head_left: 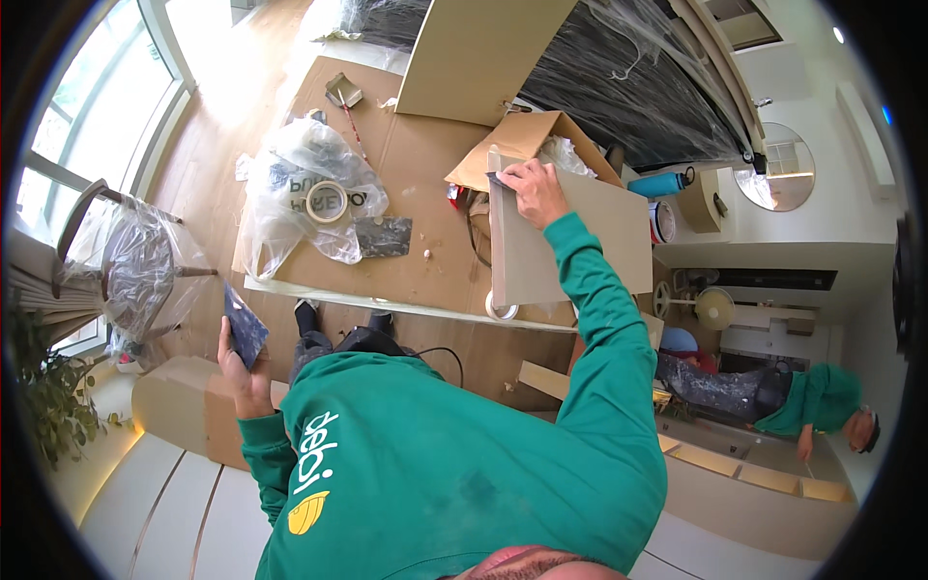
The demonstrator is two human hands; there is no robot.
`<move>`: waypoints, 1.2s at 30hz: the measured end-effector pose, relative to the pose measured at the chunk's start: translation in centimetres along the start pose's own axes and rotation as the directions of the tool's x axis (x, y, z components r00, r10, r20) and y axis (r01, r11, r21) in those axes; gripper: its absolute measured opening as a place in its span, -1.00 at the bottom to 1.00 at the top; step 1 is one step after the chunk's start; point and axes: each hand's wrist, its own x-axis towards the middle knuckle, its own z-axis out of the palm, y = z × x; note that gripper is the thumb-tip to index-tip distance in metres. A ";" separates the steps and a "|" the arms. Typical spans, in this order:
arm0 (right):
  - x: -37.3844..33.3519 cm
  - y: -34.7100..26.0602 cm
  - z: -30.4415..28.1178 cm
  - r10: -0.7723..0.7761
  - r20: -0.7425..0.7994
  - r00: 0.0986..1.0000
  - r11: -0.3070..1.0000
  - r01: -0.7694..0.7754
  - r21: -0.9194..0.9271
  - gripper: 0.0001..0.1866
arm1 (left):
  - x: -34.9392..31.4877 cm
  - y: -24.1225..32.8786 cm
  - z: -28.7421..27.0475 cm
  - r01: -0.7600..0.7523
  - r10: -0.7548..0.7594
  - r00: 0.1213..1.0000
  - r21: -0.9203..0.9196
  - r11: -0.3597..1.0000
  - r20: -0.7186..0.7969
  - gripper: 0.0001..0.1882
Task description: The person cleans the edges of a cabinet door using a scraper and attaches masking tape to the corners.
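My left hand [244, 379] is at the left, off the table's near edge, closed on a dark blue-grey sheet of sandpaper [246, 331]. My right hand [536, 193] reaches forward and pinches a small dark piece of sandpaper [499, 180]. It presses this piece against the upper left edge of a flat beige panel [580, 253]. The panel lies tilted over the table's right part. Another dark sheet [385, 237] rests on the cardboard-covered table [435, 193], partly beside a clear plastic bag [300, 159] with a tape roll [327, 202] on it.
Behind the panel stands an open cardboard box [512, 140], with a blue bottle [659, 184] to its right. A larger beige board [474, 58] rises at the back. A plastic-wrapped chair [140, 266] stands left. Far right, a co-worker [812, 401] bends over shelving.
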 end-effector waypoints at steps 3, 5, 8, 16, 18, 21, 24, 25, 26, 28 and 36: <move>-1.8 -1.6 -0.5 0.015 0.028 1.000 1.000 -0.015 0.014 -0.60 | 0.4 -0.1 0.1 0.002 -0.002 1.000 0.017 1.000 -0.011 -0.76; -3.1 -2.8 -1.1 0.039 0.051 0.998 0.999 -0.041 0.034 -0.60 | 0.5 -0.2 0.6 0.004 -0.004 1.000 0.039 0.999 0.006 -0.76; -5.1 -4.7 -1.9 0.067 0.076 0.995 0.996 -0.071 0.057 -0.57 | 0.9 -0.1 0.9 0.029 -0.030 0.998 0.029 0.999 0.055 -0.75; -11.3 -9.4 -3.3 0.147 0.112 0.983 0.985 -0.155 0.071 -0.53 | 2.9 0.3 2.5 0.120 -0.122 0.980 0.019 0.993 0.157 -0.73; -12.4 -10.9 -3.9 0.181 0.126 0.975 0.978 -0.192 0.078 -0.57 | 4.2 0.6 2.2 0.144 -0.147 0.973 0.031 0.989 0.180 -0.73; -14.4 -13.5 -4.5 0.238 0.140 0.961 0.965 -0.250 0.074 -0.60 | 5.7 1.1 2.7 0.202 -0.211 0.946 0.062 0.977 0.246 -0.74; -16.8 -15.9 -5.1 0.286 0.179 0.941 0.952 -0.301 0.058 -0.56 | 6.4 1.1 4.6 0.231 -0.255 0.946 0.132 0.964 0.202 -0.74; -17.1 -16.9 -5.6 0.296 0.197 0.935 0.948 -0.312 0.057 -0.54 | 6.4 0.8 5.3 0.247 -0.281 0.943 0.190 0.950 0.180 -0.74; -17.6 -17.9 -6.4 0.309 0.248 0.918 0.943 -0.329 0.044 -0.54 | 6.2 0.3 6.0 0.264 -0.307 0.939 0.247 0.932 0.156 -0.74; -17.1 -21.3 -7.8 0.368 0.138 0.920 0.922 -0.380 0.078 -0.55 | 5.4 -1.6 7.1 0.330 -0.405 0.900 0.356 0.874 0.161 -0.72; -12.0 -35.9 -6.6 0.423 -0.324 0.846 0.878 -0.294 0.377 -0.45 | -3.0 -10.1 11.6 0.667 -0.842 0.538 0.627 0.402 -0.033 -0.67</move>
